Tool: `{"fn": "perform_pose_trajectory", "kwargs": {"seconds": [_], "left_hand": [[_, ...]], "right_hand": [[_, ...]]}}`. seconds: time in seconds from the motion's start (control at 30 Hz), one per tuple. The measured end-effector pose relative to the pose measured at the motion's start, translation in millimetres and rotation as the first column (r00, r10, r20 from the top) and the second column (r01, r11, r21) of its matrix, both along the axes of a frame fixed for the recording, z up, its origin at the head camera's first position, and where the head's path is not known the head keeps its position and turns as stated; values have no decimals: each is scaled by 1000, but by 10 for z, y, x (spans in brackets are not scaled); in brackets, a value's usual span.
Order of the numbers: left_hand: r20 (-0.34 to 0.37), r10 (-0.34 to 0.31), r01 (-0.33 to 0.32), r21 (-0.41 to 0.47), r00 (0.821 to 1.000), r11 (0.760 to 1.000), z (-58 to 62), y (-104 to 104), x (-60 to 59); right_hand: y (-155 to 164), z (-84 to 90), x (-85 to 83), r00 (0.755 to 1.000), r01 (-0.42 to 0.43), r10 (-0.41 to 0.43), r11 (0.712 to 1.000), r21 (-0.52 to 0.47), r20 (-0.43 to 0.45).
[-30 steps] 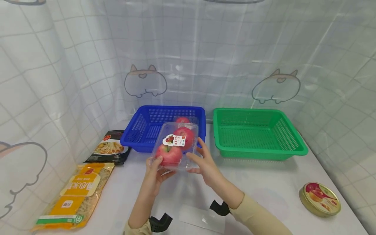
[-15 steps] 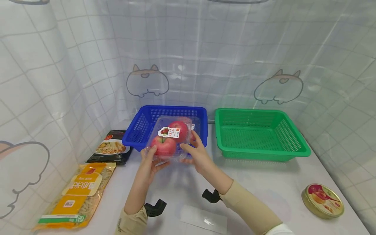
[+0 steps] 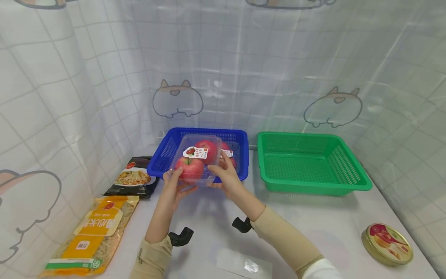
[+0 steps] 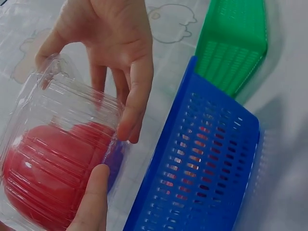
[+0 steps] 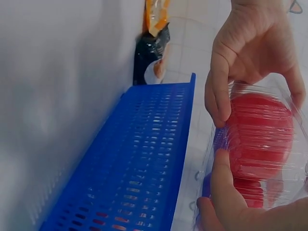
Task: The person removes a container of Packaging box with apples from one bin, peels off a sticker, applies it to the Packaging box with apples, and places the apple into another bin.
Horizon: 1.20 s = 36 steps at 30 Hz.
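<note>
Both hands grip a clear plastic clamshell of apples (image 3: 189,169) with a white label, held tilted over the front rim of the blue basket (image 3: 158,162). My left hand (image 3: 173,186) holds its lower left corner, thumb on top and fingers beneath. On the box's right side, my right hand (image 3: 228,178) pinches the edge with thumb above and fingers below. In the left wrist view, red apples (image 4: 53,168) show through the ribbed plastic, above the level of the basket's rim. A second labelled apple pack (image 3: 230,154) lies in the basket's right part, partly hidden by the held box.
A green basket (image 3: 313,188) stands to the right of the blue one. At left lie a black noodle packet (image 3: 134,178) and a yellow bag (image 3: 94,232). A round gold tin (image 3: 386,244) sits at right; a white strip (image 3: 244,264) lies in front. Curtains enclose the back and sides.
Both hands have carried the apple clamshell forward and left, from in front of the blue basket to over it. The pack in the basket now shows more on the right.
</note>
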<state>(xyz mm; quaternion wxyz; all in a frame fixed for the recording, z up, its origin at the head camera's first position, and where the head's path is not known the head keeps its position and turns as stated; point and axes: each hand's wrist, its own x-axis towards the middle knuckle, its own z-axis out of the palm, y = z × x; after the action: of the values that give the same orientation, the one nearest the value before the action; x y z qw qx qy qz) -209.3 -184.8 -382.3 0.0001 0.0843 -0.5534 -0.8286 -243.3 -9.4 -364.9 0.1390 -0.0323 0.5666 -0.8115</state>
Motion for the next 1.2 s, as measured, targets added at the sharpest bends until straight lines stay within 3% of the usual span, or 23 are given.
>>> {"fn": "perform_pose_trajectory", "kwargs": {"seconds": [0.23, 0.43, 0.6, 0.83, 0.93, 1.0, 1.07, 1.13, 1.2], "left_hand": [[3, 36, -36, 16, 999, 999, 38, -78, -83], [-3, 8, -8, -102, 1000, 995, 84, -180, -163], [4, 20, -18, -235, 1000, 972, 88, -278, -243], [-28, 134, -134, -392, 991, 910, 36, -438, -315], [-74, 207, -218, -450, 975, 866, -23, -512, -306], [-128, 275, -302, -489, 953, 818, -66, -563, -292], [-205, 349, -403, -528, 915, 748, -109, -611, -285], [-287, 409, -498, -563, 866, 659, -150, -654, -287], [-343, 445, -559, -591, 827, 581, -191, -691, -306]], "right_hand": [[-111, 21, -142, 999, -36, 36, 999, 10, -40], [-196, 48, -286, 999, -31, 30, 1000, 8, 12], [-280, 33, -396, 999, -23, 23, 1000, 12, 26], [-418, -14, -501, 998, -29, 30, 999, -32, 55], [-474, -39, -531, 997, -25, 28, 999, -46, 67], [-508, -62, -561, 997, -18, 21, 999, -42, 72], [-536, -85, -595, 997, -14, 16, 999, -30, 70], [-558, -111, -635, 998, -7, 9, 1000, -19, 64], [-579, -139, -684, 998, -2, 3, 1000, -9, 61]]}}
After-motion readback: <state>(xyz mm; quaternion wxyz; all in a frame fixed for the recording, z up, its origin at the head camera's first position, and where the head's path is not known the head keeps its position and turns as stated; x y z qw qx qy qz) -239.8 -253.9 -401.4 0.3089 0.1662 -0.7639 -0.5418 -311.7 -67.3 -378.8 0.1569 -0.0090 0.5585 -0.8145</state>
